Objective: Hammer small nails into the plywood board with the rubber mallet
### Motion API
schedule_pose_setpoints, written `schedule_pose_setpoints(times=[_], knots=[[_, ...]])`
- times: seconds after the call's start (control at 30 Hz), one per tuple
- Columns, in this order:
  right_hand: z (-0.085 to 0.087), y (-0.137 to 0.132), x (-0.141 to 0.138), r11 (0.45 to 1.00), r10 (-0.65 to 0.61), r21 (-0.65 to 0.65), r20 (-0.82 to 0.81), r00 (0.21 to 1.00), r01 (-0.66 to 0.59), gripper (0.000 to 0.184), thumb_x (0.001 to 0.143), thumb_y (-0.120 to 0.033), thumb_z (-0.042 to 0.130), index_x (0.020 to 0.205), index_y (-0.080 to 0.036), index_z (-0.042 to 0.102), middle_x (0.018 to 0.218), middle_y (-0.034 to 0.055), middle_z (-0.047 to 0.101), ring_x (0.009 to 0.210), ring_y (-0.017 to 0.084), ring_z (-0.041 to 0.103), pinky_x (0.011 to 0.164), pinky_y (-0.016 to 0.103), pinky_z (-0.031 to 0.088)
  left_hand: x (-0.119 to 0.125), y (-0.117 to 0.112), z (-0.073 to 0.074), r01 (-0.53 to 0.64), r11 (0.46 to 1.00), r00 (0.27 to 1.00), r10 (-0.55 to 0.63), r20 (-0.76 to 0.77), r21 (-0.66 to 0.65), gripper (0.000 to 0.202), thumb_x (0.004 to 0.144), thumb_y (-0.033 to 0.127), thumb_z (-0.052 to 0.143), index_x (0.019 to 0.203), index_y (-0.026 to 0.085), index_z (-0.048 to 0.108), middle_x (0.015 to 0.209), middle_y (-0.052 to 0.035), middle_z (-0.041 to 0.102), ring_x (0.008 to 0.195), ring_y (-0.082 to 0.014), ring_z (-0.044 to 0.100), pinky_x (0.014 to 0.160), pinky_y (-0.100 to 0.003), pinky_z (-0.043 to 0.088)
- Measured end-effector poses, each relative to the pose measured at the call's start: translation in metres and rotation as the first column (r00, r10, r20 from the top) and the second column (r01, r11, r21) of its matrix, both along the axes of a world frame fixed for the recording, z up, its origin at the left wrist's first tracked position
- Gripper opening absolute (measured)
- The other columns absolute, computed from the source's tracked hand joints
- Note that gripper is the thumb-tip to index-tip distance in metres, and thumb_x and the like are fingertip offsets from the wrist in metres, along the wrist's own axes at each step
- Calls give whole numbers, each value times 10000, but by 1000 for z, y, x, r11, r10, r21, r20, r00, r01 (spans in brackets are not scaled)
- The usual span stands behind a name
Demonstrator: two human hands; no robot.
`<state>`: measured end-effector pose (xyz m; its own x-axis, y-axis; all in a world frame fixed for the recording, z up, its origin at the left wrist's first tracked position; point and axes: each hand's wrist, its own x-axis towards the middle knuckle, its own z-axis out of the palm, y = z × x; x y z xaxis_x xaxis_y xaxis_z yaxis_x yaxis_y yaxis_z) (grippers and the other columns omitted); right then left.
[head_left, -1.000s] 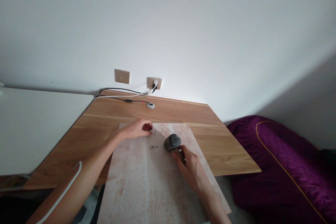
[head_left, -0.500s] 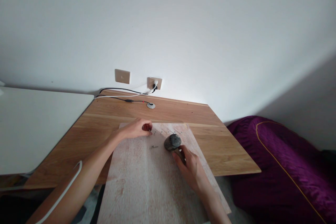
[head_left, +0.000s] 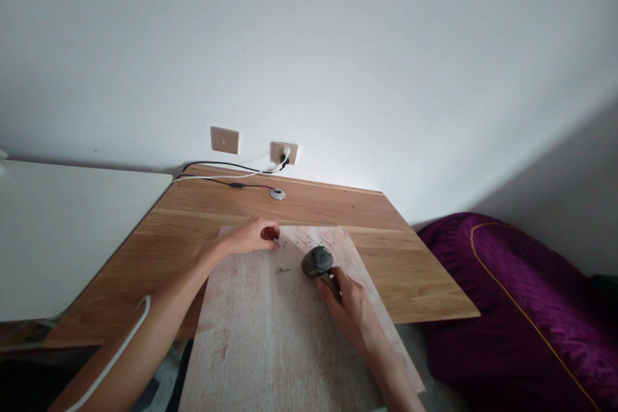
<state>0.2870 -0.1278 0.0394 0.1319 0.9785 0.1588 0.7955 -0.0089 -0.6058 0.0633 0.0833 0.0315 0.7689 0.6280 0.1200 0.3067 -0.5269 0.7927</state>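
Observation:
My right hand [head_left: 351,309] is closed around the short handle of a mallet [head_left: 317,261] with a dark, rounded head. The mallet's head is over the far part of a pale wooden board [head_left: 270,335]. Near the board's far left corner, my left hand [head_left: 255,235] has thumb and fingers pinched on a nail, mostly hidden by the fingertips. Just right of these fingers, a row of several nails [head_left: 309,244] runs along the far edge of the board. A few loose nails [head_left: 284,269] lie left of the mallet.
Beneath the board is a brown wooden desk [head_left: 425,283] against a white wall. Black and white cables [head_left: 217,178] run from a wall socket [head_left: 284,153] along its back. A white tabletop [head_left: 72,238] adjoins on the left; purple fabric [head_left: 502,322] bulges at the right.

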Motion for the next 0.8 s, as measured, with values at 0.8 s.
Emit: schedule_pose_setpoints(times=[0.8], knots=[[-2,-1,1,1000,6,-8,1,1000,-6,192,1010,-370,480,957,-225,594,820,40,719,698,205,641,618,284,402,-2,3,-1,13,999,1000,-12,-27,39,115,786,264,673,812,175,741,658,11,648,625,-147,562,619,-251,400]])
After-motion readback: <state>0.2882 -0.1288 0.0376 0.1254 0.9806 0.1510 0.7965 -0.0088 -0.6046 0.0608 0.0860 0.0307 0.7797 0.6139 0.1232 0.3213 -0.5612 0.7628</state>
